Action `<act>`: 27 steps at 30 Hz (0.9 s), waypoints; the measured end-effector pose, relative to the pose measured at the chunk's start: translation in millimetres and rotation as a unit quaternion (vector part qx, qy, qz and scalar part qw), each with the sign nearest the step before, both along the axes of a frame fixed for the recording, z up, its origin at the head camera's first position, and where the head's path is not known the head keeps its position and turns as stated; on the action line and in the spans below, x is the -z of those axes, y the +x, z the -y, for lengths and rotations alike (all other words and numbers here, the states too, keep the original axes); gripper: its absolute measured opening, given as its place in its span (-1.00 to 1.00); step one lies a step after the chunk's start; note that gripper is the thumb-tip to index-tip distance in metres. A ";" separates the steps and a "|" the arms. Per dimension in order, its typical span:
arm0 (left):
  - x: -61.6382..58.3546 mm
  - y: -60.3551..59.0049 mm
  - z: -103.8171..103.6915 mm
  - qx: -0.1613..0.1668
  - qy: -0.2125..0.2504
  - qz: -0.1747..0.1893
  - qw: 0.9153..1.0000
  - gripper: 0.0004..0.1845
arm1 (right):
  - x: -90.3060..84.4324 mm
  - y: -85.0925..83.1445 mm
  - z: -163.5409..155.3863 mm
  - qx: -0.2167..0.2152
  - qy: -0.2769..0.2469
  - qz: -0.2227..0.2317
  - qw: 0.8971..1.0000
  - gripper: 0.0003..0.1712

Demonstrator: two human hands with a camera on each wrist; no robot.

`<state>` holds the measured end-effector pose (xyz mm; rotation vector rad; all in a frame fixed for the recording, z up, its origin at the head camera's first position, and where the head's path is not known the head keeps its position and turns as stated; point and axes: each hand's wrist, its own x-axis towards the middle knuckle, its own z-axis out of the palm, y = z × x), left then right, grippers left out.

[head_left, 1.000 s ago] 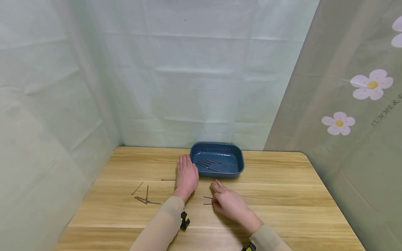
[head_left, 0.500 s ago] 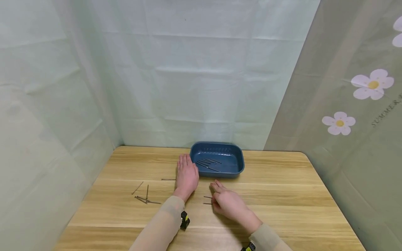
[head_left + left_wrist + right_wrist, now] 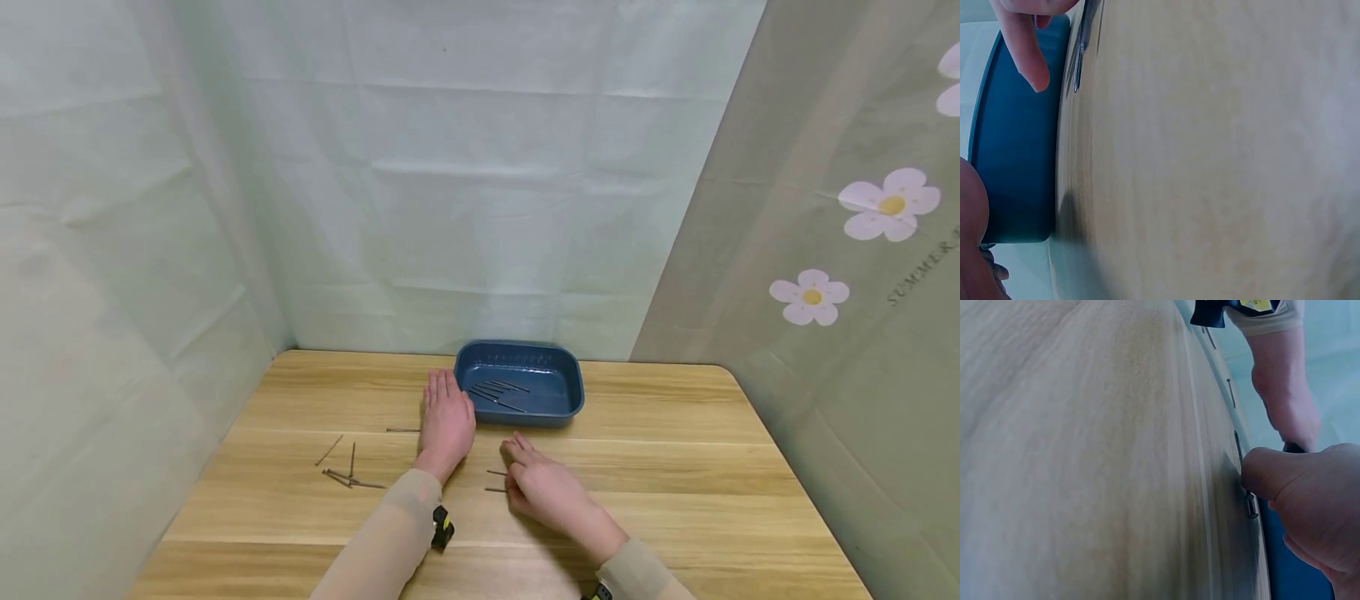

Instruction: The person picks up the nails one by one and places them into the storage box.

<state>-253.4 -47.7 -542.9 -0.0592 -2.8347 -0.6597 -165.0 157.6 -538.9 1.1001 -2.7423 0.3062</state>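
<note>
Now the left hand (image 3: 446, 421) lies flat with straight fingers on the counter (image 3: 675, 467), just beside the blue tray (image 3: 573, 392). The right hand (image 3: 543, 487) has curled fingers touching two nails (image 3: 495, 481) on the counter; whether it pinches them, I cannot tell.

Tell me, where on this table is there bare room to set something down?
The widest bare stretch of table lies right of the blue tray and the right hand. The far left corner behind the scattered nails is also bare. It is crowded in the middle: the left hand lies flat beside the tray, and two nails lie at the right hand's fingertips.
</note>
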 end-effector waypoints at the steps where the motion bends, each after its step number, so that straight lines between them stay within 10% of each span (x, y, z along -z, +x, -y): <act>1: 0.2 0.2 0.1 0.000 0.001 -0.001 1.000 -0.37 | 0.4 -0.3 -0.6 0.000 -0.001 0.003 1.000 -0.92; 27: 0.3 -0.4 -0.2 0.003 -0.003 -0.012 1.000 -0.37 | -9.0 -1.0 -9.5 0.016 -0.036 -0.006 0.999 -0.92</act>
